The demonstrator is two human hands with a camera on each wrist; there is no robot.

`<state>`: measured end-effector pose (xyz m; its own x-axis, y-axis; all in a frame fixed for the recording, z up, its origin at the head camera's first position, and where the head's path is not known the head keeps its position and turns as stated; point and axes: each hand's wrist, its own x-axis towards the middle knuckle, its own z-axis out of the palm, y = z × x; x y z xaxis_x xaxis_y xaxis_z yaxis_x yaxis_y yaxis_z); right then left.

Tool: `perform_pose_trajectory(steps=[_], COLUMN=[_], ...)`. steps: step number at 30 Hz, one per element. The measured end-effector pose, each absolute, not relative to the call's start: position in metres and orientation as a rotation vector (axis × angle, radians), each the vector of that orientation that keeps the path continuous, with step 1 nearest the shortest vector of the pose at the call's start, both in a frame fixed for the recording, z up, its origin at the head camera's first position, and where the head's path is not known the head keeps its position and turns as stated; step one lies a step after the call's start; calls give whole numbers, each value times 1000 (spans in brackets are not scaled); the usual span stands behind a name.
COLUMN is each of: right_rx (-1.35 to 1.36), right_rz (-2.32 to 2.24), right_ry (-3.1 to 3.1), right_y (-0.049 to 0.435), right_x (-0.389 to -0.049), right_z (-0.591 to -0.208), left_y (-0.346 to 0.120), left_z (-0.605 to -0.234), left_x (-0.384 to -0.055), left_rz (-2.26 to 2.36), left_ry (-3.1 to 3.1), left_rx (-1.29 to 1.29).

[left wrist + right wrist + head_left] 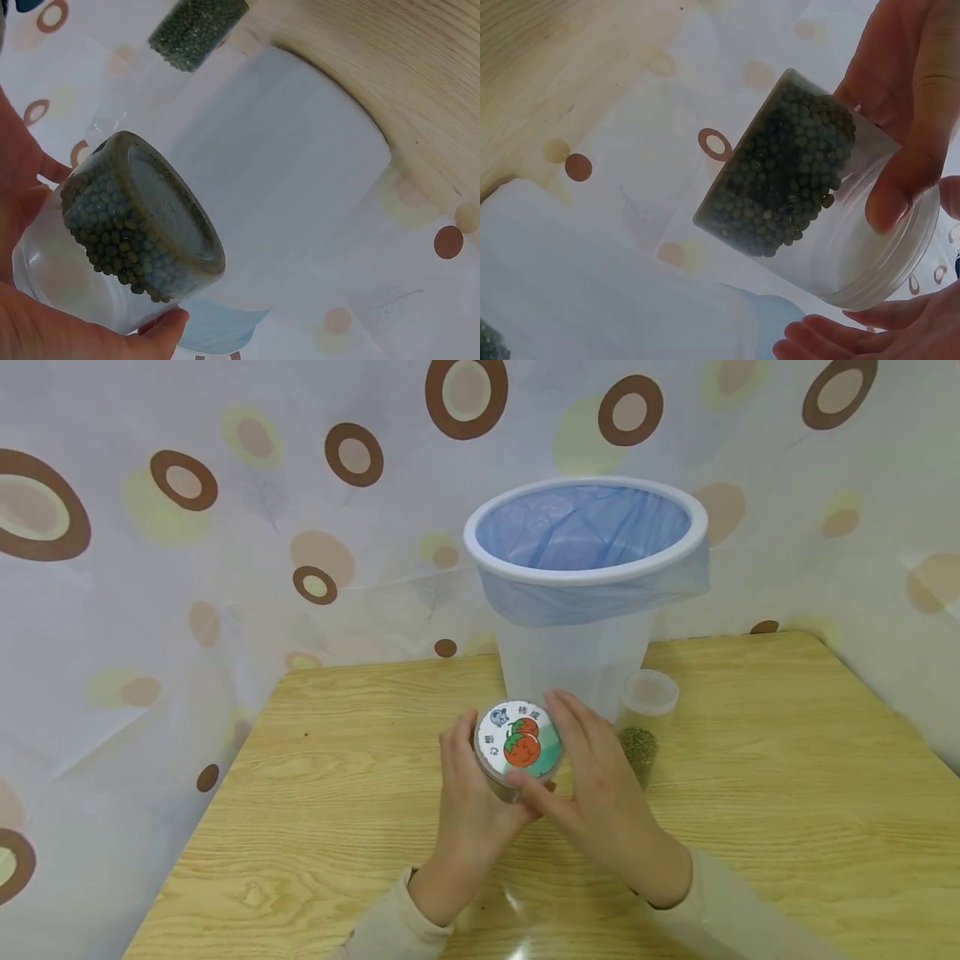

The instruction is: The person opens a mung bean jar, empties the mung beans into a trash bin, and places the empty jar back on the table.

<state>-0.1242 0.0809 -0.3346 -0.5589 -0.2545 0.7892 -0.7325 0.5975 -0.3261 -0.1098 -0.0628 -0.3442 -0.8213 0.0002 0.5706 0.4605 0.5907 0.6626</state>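
Head: jar (522, 743) between left grip (474, 806), right grip (606, 797).

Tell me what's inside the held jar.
Small green beans lie heaped at the bottom of the jar, with clear space above. In the head view, the lid hides the inside; the heap's middle is covered by the outer beans.

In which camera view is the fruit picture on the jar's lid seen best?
The head view, since it looks down onto the lid, where the red fruit picture is plain. Neither wrist view shows the picture: the left shows the jar's base and beans, the right its side and beans.
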Motion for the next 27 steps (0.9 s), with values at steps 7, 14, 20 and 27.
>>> perform_pose_trajectory(steps=[7, 14, 20, 27], right_rx=[777, 775, 766, 764], right_rz=[867, 859, 897, 977], right_ry=[-2112, -2132, -2168, -2197], right_y=[78, 75, 75, 77], right_x=[-124, -124, -124, -122], right_z=[-336, -339, -340, -339], left_y=[-60, -58, -58, -57], left_z=[-346, -348, -350, -352], left_x=[-112, -113, -113, -112], left_rz=[-1120, -1087, -1081, -1142], left_ry=[-2242, -2248, -2240, -2233], left_rx=[-403, -404, -408, -415])
